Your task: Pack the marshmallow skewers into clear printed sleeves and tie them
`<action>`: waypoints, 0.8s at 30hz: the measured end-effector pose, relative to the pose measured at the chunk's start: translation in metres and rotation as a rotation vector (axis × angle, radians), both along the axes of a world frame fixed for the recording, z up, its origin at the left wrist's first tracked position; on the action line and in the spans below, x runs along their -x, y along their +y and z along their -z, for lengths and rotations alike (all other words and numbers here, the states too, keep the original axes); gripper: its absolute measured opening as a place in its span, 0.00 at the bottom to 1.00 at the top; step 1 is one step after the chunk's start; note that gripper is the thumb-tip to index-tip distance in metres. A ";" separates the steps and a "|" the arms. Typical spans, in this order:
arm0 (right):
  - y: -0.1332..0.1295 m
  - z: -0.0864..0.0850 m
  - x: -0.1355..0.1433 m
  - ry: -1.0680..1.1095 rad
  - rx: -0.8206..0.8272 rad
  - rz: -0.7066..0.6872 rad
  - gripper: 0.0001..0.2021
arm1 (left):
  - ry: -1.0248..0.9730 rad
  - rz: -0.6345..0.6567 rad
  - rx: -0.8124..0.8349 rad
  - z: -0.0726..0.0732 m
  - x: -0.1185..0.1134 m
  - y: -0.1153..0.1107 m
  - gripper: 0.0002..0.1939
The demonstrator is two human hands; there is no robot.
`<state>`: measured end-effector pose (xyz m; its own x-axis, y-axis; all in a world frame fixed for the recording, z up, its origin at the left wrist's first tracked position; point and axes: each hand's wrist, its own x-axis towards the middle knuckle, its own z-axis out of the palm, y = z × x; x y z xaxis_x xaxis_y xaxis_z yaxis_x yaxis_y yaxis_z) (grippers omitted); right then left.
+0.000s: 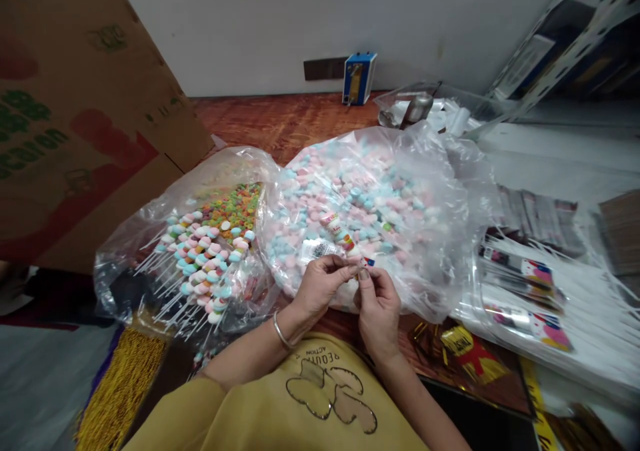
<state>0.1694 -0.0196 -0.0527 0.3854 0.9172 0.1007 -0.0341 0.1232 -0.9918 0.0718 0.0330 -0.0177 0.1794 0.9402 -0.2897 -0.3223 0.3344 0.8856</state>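
Observation:
Just in front of my body, my left hand (323, 284) and my right hand (377, 301) meet with thumbs and fingertips pinched together. Between them is the end of a small printed plastic candy packet (340, 231), its colourful part pointing away from me. A white label with a barcode (320, 249) shows beside my left fingers. Behind both hands spreads a big clear plastic bag (430, 151) full of pink, blue and white marshmallows (320, 191). To the left lie several marshmallow skewers (200, 257) on white sticks, next to colourful ring candies (235, 204) in another clear bag (125, 257).
A large cardboard box (100, 124) stands at the left. Against the wall is a small blue device (359, 79), with a clear tray (480, 107) to its right. Printed clear sleeves (525, 317) and white sticks (590, 297) lie at right, near gold wrappers (470, 354).

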 end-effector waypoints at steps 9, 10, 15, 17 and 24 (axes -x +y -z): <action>-0.002 -0.012 -0.003 0.678 0.180 -0.294 0.18 | -0.080 0.100 0.051 0.016 0.010 0.010 0.21; -0.002 -0.014 -0.004 0.728 0.199 -0.330 0.19 | -0.079 0.115 0.055 0.016 0.012 0.009 0.21; -0.004 -0.016 -0.011 0.956 0.301 -0.434 0.20 | 0.007 0.145 0.032 0.013 0.015 0.001 0.18; -0.006 -0.015 -0.012 1.028 0.318 -0.476 0.20 | 0.062 0.167 -0.012 0.012 0.015 -0.004 0.16; -0.023 -0.004 -0.007 1.192 0.262 -0.748 0.16 | -0.116 0.431 0.090 0.014 0.021 -0.015 0.18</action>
